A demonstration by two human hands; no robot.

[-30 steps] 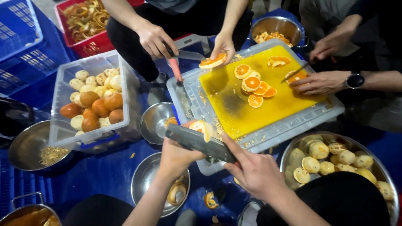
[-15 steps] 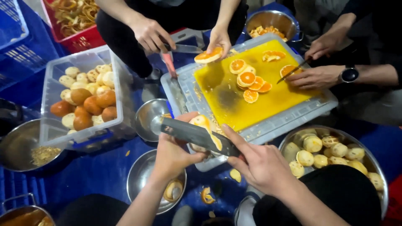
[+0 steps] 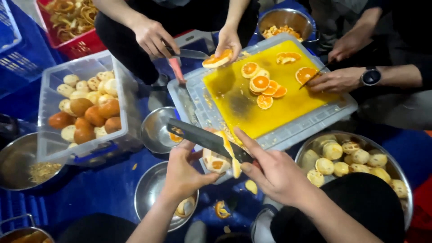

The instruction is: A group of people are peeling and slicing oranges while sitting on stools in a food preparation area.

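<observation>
My left hand (image 3: 186, 173) grips a partly peeled orange (image 3: 215, 158) held above the steel bowls. My right hand (image 3: 274, 171) holds a long dark knife (image 3: 202, 139) whose blade lies across the orange, with a strip of pale peel (image 3: 230, 155) hanging from the cut. Both hands sit just in front of the near edge of a clear tray lid with a yellow cutting board (image 3: 252, 103).
Orange slices (image 3: 263, 85) lie on the board. Other people's hands cut there: one with a knife (image 3: 153, 38), one holding a slice (image 3: 225, 47), one wearing a watch (image 3: 342, 80). A clear tub of oranges (image 3: 85, 108), a bowl of peeled fruit (image 3: 355, 159), steel bowls (image 3: 157, 130) and a red peel crate (image 3: 72, 22) surround.
The knife has cut further down the orange, and a longer strip of peel now hangs. Across the board, the hand holding a slice has stayed near the far edge.
</observation>
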